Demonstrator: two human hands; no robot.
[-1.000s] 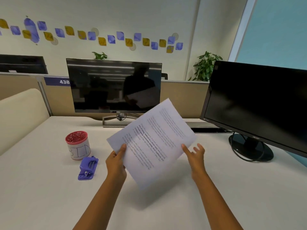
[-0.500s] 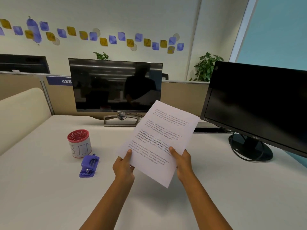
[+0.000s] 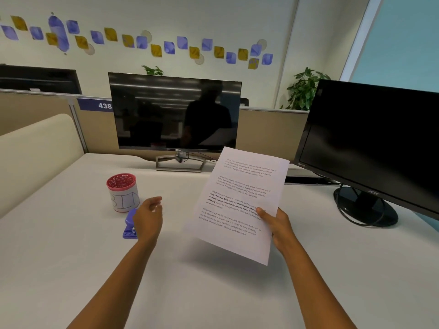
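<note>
Two hands work above a white desk. At the left stands a cup with a red rim and "BIN" written on its side. Just in front of the cup, slightly to its right, a purple tool lies flat on the desk. The left hand is over the tool's right part and hides it. Its fingers are loosely spread and hold nothing; whether it touches the tool cannot be told. Behind, at the desk's far edge, a dark monitor stands on a metal foot. Right of the left hand, well apart from it, a printed sheet is held up off the desk, tilted to the right. The right hand pinches the sheet at its lower right edge, thumb on the printed face, the other fingers behind the paper. At the far right a second monitor stands on a round black foot, turned inward.
</note>
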